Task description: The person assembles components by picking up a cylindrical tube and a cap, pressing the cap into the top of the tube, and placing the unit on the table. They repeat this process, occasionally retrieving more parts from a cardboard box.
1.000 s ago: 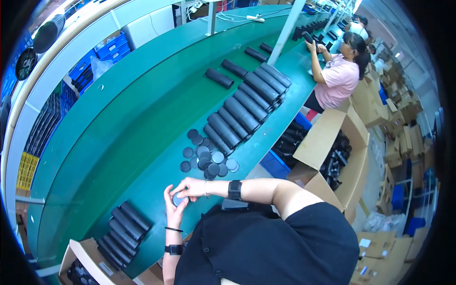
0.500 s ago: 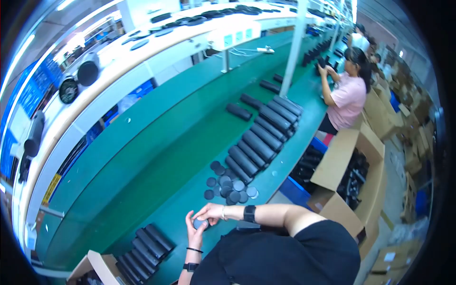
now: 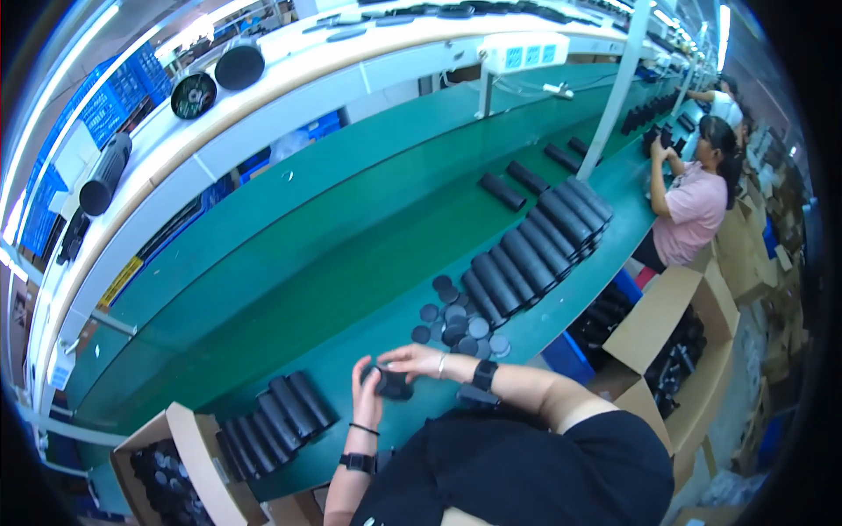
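Above the near edge of the green bench, a short-looking black cylindrical part (image 3: 396,384) is held between my two hands. My left hand (image 3: 366,396) grips its left end, thumb on top. The fingers of my right hand (image 3: 416,360) hold it from the far side and the right. Just beyond my hands lies a loose pile of dark grey round discs (image 3: 455,326). Right of the discs, black tubes (image 3: 537,250) lie side by side in a long row. Left of my hands rests a smaller group of black tubes (image 3: 276,422).
An open cardboard box (image 3: 195,451) with dark parts stands at lower left; another cardboard box (image 3: 653,329) sits at right beside a blue bin (image 3: 572,360). A metal post (image 3: 617,92) rises from the bench. A co-worker (image 3: 693,197) in pink handles dark parts farther along.
The view has swung left, so the bench appears shifted right. The part in my hands has turned: its round grey end faced up before, and now its black side shows.
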Motion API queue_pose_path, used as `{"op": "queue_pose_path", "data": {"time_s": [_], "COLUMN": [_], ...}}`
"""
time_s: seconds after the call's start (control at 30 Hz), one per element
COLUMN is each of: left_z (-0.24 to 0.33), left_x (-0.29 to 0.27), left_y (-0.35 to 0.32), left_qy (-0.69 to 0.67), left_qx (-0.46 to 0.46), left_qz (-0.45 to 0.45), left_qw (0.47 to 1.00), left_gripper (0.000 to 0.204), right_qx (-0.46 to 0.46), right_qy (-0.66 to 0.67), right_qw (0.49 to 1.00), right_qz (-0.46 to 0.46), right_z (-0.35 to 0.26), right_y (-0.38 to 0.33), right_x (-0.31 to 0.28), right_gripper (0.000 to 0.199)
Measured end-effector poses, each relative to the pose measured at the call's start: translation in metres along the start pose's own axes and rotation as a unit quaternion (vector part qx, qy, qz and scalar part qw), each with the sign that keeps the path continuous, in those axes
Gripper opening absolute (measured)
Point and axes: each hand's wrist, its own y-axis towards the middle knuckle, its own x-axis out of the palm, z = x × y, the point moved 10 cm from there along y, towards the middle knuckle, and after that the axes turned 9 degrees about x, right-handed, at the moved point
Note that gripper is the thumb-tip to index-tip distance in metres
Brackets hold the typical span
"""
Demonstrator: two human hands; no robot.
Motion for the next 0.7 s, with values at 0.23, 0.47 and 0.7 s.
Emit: {"op": "queue_pose_path", "data": {"time_s": [0.23, 0.47, 0.7], "left_z": [0.034, 0.003, -0.020], "left_x": [-0.003, -0.065, -0.121], "left_y": [0.015, -0.024, -0.107], "left_qy": [-0.249, -0.127, -0.084], "left_qx": [-0.007, -0.096, -0.155], "left_qz": [0.111, 0.165, 0.285], "left_qw": [0.962, 0.973, 0.942], "left_gripper": [0.043, 0.028, 0.024], "right_qx": [-0.109, -0.010, 0.227], "right_qy": [-0.132, -0.166, -0.293], "right_qw": [0.984, 0.914, 0.789], "right_qz": [-0.057, 0.369, 0.490], "right_z": [-0.017, -0.054, -0.044], "right_y": [0.004, 0.050, 0.065], "right_x": [0.011, -0.205, -0.328], "right_gripper": [0.092, 0.086, 0.075]}}
